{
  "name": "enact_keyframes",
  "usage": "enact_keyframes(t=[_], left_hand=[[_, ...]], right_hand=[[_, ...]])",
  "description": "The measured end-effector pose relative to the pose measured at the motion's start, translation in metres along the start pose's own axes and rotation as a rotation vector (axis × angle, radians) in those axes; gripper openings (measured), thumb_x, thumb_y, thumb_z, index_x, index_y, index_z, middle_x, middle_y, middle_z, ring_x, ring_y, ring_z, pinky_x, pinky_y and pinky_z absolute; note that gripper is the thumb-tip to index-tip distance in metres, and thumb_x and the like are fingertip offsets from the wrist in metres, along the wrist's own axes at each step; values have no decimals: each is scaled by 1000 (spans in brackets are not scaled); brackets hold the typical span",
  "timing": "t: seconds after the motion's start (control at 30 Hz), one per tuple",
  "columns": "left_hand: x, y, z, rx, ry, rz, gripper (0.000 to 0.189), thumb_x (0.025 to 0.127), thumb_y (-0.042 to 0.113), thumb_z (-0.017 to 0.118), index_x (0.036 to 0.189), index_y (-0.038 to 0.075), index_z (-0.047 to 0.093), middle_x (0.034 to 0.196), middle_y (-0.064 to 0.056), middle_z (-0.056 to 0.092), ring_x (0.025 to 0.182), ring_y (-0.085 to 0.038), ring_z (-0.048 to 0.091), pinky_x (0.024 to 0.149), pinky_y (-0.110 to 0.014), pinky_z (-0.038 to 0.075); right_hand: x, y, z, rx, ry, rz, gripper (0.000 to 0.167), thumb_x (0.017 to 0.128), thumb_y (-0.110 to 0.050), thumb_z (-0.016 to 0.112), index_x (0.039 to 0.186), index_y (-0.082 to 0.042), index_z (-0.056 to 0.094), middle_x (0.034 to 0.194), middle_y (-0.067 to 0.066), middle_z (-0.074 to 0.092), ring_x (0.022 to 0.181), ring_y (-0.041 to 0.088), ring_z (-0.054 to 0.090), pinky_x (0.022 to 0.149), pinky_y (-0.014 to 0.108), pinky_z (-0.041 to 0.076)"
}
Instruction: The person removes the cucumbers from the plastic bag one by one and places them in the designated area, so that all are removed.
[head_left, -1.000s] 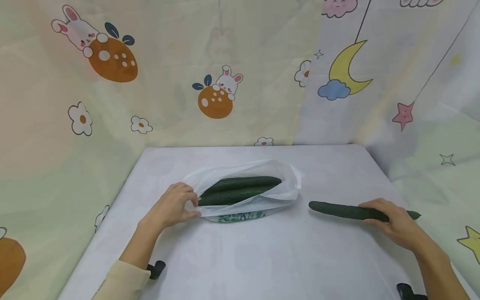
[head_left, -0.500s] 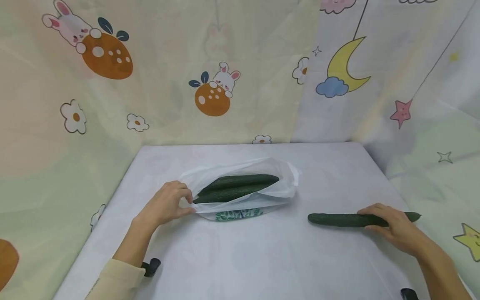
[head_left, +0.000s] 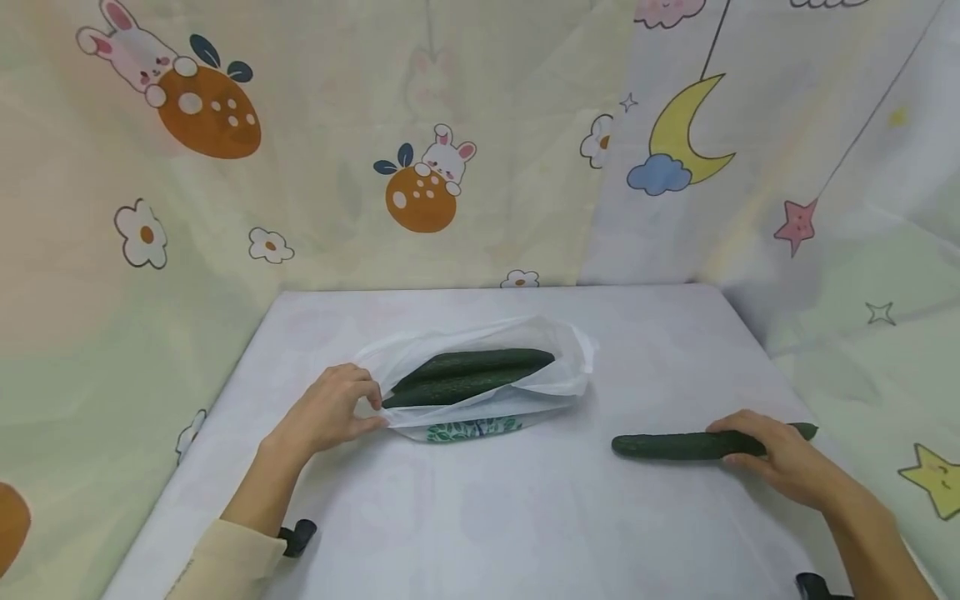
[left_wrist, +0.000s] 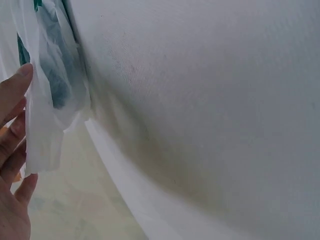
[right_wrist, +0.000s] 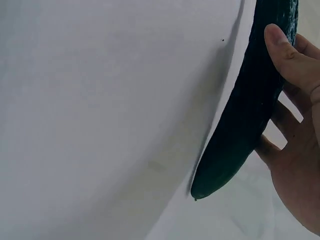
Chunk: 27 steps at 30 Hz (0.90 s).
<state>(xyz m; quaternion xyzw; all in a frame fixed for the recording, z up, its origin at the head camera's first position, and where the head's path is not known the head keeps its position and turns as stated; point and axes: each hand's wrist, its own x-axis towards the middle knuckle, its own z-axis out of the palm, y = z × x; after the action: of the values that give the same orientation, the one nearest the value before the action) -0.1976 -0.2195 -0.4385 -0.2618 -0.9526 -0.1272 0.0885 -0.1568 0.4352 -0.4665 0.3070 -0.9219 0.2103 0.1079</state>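
Note:
My right hand (head_left: 776, 457) grips a long dark green cucumber (head_left: 667, 447) at the right of the table, thumb on the near side and fingers over the far side. In the right wrist view the same cucumber (right_wrist: 235, 125) lies along the white tabletop. At the left, my left hand (head_left: 330, 412) pinches the edge of a white plastic bag (head_left: 558, 387) with a green leaf print. The bag's mouth gapes, and cucumbers (head_left: 468, 375) lie side by side inside it. The left wrist view shows the bag's film (left_wrist: 45, 145) between thumb and fingers.
The table (head_left: 525, 525) has a white cover. Patterned cloth (head_left: 510, 192) hangs behind it and at both sides. Black straps or mounts (head_left: 300, 536) show at the wrists.
The right hand has lowered the cucumber, whose left end drops toward the near side, so it now lies level on the table. The left hand keeps its hold on the bag.

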Motion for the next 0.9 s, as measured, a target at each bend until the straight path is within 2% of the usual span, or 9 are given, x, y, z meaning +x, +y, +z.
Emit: enact_keyframes(t=[0.2, 0.33, 0.37, 0.47, 0.57, 0.67, 0.73, 0.83, 0.9], left_hand=[[-4, -3, -1, 5, 29, 16, 24, 74, 30, 93, 79, 26, 70, 87, 13, 66, 96, -18, 62, 100, -50, 47], [-3, -1, 0, 10, 21, 7, 23, 74, 29, 92, 79, 26, 70, 88, 13, 66, 98, -19, 61, 101, -51, 46], [-3, -1, 0, 10, 18, 5, 23, 74, 29, 92, 79, 26, 70, 88, 13, 66, 98, -19, 61, 102, -51, 46], [-4, -1, -1, 13, 14, -2, 24, 74, 28, 93, 78, 26, 69, 88, 12, 66, 98, -20, 61, 102, -51, 46], [-6, -2, -1, 16, 16, -1, 24, 74, 27, 93, 77, 26, 69, 87, 12, 66, 96, -20, 61, 101, -52, 46], [-7, -3, 0, 13, 22, 3, 24, 74, 27, 93, 77, 26, 69, 86, 13, 65, 94, -18, 61, 100, -51, 47], [-7, -3, 1, 8, 29, 10, 24, 74, 27, 93, 77, 26, 68, 86, 13, 65, 93, -18, 61, 99, -51, 47], [-6, -3, 2, 3, 41, 18, 25, 74, 28, 93, 77, 26, 68, 85, 14, 65, 93, -17, 60, 99, -51, 47], [-5, -2, 4, 0, 39, 21, 25, 74, 28, 92, 77, 26, 68, 84, 14, 64, 92, -17, 60, 99, -51, 47]], right_hand=[[6, 6, 6, -12, -31, 21, 51, 76, -12, 89, 121, -23, 69, 114, -11, 70, 109, -5, 58, 92, 0, 32], [5, 7, 5, -12, -46, 17, 52, 76, -11, 89, 122, -21, 69, 115, -9, 70, 110, -2, 59, 93, 2, 33], [6, 7, 5, 3, -52, 23, 52, 76, -10, 88, 123, -19, 68, 115, -7, 71, 111, -1, 59, 99, 10, 37], [8, 5, 7, 26, -80, 68, 55, 77, -13, 88, 128, -17, 66, 117, -1, 71, 112, 5, 60, 104, 40, 40], [11, 0, 7, 68, -127, 135, 60, 80, -21, 87, 134, -17, 63, 121, 7, 71, 117, 13, 59, 97, 72, 34], [13, -3, 7, 97, -158, 179, 63, 80, -28, 87, 137, -18, 61, 124, 10, 69, 121, 16, 56, 97, 83, 25], [12, -6, 6, 105, -165, 195, 65, 80, -29, 88, 138, -18, 60, 125, 11, 69, 122, 15, 55, 98, 84, 23], [12, -9, 5, 101, -168, 216, 70, 79, -29, 88, 141, -17, 58, 130, 14, 65, 125, 24, 53, 99, 84, 23], [13, -10, 4, 69, -164, 210, 74, 78, -31, 89, 143, -16, 56, 133, 16, 63, 124, 34, 52, 97, 80, 29]])
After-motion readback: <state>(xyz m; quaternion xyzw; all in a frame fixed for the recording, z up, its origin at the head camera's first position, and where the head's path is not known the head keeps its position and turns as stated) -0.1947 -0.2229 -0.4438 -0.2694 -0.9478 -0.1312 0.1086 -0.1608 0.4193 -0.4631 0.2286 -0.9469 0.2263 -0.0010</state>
